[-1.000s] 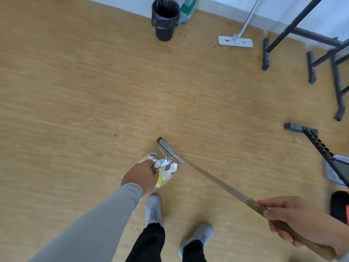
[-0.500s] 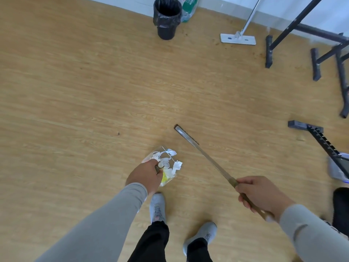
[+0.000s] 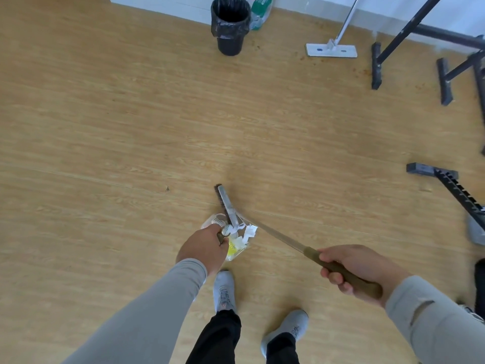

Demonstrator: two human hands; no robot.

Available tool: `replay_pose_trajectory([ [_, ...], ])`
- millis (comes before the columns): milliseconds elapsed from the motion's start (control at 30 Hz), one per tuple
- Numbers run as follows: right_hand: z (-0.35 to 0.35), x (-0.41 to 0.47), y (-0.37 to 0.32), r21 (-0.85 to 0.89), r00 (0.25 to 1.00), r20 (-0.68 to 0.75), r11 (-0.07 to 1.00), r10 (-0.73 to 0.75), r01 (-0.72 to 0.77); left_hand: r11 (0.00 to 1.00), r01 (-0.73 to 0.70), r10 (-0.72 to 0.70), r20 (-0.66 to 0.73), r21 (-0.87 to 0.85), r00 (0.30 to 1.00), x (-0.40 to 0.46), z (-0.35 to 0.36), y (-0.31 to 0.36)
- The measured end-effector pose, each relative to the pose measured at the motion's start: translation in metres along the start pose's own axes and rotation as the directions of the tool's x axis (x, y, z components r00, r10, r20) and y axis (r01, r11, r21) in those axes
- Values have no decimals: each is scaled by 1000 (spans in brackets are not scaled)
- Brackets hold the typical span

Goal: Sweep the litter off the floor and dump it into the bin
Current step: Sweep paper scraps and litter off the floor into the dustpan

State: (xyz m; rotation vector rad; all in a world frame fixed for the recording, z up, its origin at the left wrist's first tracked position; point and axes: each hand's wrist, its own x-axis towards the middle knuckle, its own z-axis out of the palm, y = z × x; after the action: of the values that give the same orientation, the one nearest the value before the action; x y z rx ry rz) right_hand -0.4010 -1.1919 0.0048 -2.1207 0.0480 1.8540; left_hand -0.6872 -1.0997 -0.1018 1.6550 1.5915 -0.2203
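Note:
My left hand (image 3: 203, 248) grips the handle of a clear dustpan (image 3: 210, 221) that rests on the wooden floor just ahead of my feet. White and yellow paper litter (image 3: 242, 239) lies in the pan. My right hand (image 3: 357, 271) is closed around the brown grip of a long-handled broom (image 3: 275, 236). Its narrow dark brush head (image 3: 225, 204) sits at the pan's far edge, touching the litter. A black bin (image 3: 231, 24) with a black liner stands far ahead by the wall.
A white flat mop (image 3: 332, 49) leans near the wall to the right of the bin. A green and white bag (image 3: 261, 9) sits behind the bin. Black metal rack legs (image 3: 376, 67) and a ribbed black bar (image 3: 456, 187) occupy the right side.
The broom head swung out to the right and away from the pan, then came back left against the litter. My right hand slid along the handle. The dustpan stayed put.

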Motion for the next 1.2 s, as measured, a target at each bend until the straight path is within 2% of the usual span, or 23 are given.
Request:
replay_pose_trajectory([
  [467, -17, -29, -8, 110, 993, -102, 992, -55, 66, 1000, 20, -21, 31, 20, 999, -11, -8, -5],
  [900, -26, -85, -4, -168, 936, -239, 961, -257, 221, 996, -61, 59, -43, -58, 997, -44, -85, -3],
  [1200, -28, -61, -35, -269, 941, -233, 946, -244, 179, 982, 32, -63, -163, -188, 985, -76, -101, -31],
])
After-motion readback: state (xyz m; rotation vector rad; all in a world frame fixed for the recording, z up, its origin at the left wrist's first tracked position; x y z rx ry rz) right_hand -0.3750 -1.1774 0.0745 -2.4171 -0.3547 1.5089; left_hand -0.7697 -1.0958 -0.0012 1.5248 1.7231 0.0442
